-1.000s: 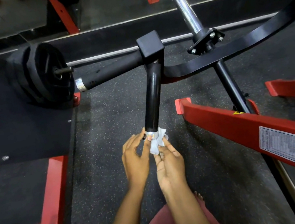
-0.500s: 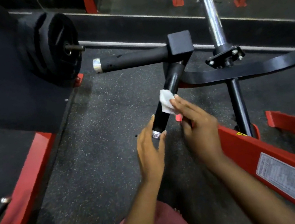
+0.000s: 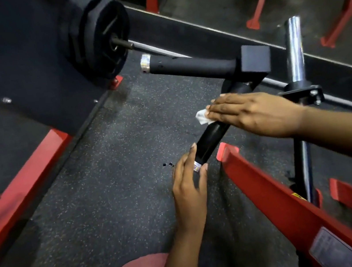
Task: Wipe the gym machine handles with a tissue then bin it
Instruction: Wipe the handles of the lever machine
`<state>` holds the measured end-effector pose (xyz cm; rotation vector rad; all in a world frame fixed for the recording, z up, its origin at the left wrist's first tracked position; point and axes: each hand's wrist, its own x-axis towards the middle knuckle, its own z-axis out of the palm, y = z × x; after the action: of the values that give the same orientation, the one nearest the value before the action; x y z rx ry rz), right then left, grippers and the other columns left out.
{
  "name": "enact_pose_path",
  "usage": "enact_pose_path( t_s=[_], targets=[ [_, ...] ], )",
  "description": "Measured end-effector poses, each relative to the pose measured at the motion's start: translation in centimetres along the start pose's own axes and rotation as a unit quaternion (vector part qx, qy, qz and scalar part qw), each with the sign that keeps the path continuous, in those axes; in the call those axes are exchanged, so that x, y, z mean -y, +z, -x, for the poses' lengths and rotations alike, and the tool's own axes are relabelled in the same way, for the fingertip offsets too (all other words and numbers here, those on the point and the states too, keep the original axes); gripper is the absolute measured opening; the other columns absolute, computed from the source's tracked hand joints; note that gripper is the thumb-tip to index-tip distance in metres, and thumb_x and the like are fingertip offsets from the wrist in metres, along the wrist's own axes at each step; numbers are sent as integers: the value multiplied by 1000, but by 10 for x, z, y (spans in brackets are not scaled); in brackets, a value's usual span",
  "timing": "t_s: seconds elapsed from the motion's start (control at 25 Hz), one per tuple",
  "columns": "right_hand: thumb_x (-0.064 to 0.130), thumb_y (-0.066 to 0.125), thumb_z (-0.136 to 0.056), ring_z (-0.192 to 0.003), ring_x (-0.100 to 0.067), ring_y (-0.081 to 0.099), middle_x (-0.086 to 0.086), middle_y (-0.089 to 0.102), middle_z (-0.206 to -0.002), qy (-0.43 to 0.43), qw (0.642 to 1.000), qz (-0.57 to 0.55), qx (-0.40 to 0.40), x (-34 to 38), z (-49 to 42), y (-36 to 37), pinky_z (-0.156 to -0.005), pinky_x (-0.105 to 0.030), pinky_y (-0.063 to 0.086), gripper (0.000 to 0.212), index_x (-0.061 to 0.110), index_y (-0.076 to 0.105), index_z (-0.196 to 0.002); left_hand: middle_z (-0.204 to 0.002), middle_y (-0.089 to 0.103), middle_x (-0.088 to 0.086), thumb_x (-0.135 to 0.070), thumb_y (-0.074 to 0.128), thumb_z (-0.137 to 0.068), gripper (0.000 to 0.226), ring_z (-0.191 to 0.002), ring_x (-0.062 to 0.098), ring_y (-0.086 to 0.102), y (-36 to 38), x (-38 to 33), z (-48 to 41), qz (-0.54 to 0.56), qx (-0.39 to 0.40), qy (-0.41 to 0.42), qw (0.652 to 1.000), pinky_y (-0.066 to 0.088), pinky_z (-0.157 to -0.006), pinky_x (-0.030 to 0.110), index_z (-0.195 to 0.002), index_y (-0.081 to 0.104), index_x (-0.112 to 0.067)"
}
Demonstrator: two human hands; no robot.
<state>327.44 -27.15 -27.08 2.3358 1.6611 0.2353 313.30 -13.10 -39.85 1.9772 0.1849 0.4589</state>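
The flat right hand (image 3: 253,115) presses the white tissue (image 3: 202,116) against the middle of the black handle (image 3: 211,139), while the left hand (image 3: 189,191), fingers straight, touches the handle's lower end

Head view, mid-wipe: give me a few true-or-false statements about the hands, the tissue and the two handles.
1. The right hand presses the tissue onto the near handle with flat fingers. True.
2. The tissue sits at the handle's silver end cap. False: it lies further up the handle, apart from the cap.
3. The left hand is at the capped end of the near handle, finger and thumb either side of it. True.
4. A hand grips the other handle, the one pointing toward the weight plate. False: no hand touches it.
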Motion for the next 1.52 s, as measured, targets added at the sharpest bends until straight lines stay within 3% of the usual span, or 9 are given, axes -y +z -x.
enact_pose_path(
  t_s=[0.2,0.36,0.48,0.68,0.92,1.04,1.24,1.36,1.52],
  targets=[
    [14,30,-88,-104,-26,63,-14,67,-110,-11,999,5,-39,67,-10,21,-93,-34,48,43,-1,64,-112,-121,59,10,-32,52,-88,44,-112,13,54,3,4,2,-13,-13,-16,1000,36,-96,10,-126,54,-10],
    [11,22,-96,-111,-24,60,-12,64,-118,-77,997,23,-7,38,-3,13,-96,-31,45,46,2,62,-117,-121,57,2,-30,53,-88,43,-112,0,47,1,1,1,-8,-14,3,1000,35,-95,7,-126,55,-11],
    [9,9,-99,-103,-24,64,-10,68,-110,-83,996,45,-2,6,-4,-1,-86,-27,51,59,2,66,-110,-122,57,1,-31,53,-88,43,-113,0,48,-2,2,-2,-4,-11,13,1000,36,-96,10,-128,54,-12],
    [9,32,-86,-102,-32,63,-18,65,-113,32,999,24,-11,1,9,-3,-76,-36,57,42,-4,61,-114,-125,56,0,-31,50,-89,44,-115,2,49,-4,-2,-2,20,8,-3,1000,37,-99,9,-130,52,-14],
    [9,31,-79,-100,-24,65,-10,68,-108,120,989,-60,-60,41,-1,0,-79,-29,54,46,1,66,-108,-127,53,-9,-30,54,-91,41,-117,-3,46,-23,-14,-11,35,72,-57,995,37,-101,13,-131,47,-28],
    [5,29,-75,-105,-22,63,-8,66,-114,209,966,-106,-105,35,-8,-10,-84,-29,52,52,4,63,-114,-135,47,-4,-30,55,-91,48,-125,6,43,-43,-19,-47,33,64,-65,995,31,-105,15,-137,40,-26],
    [4,30,-78,-116,-26,55,-11,60,-124,331,913,-161,-177,11,-53,-21,-92,-38,48,52,3,56,-123,-144,37,6,-24,56,-91,56,-134,16,34,-67,-26,-156,-42,49,15,998,27,-112,30,-141,34,-15],
    [-6,42,-78,-120,-28,51,-13,56,-128,372,893,-184,-173,-5,-80,-19,-96,-40,47,51,2,52,-127,-143,38,8,-27,61,-88,60,-134,20,34,-74,-14,-213,-140,113,105,978,27,-113,38,-140,35,-10],
    [0,34,-92,-139,-15,22,-2,26,-151,377,889,-238,-103,1,-107,-10,-109,-25,25,55,12,23,-145,-137,49,3,-53,44,-83,64,-135,23,35,-85,6,-247,-277,181,203,922,22,-114,47,-134,45,-15]
  ],
)
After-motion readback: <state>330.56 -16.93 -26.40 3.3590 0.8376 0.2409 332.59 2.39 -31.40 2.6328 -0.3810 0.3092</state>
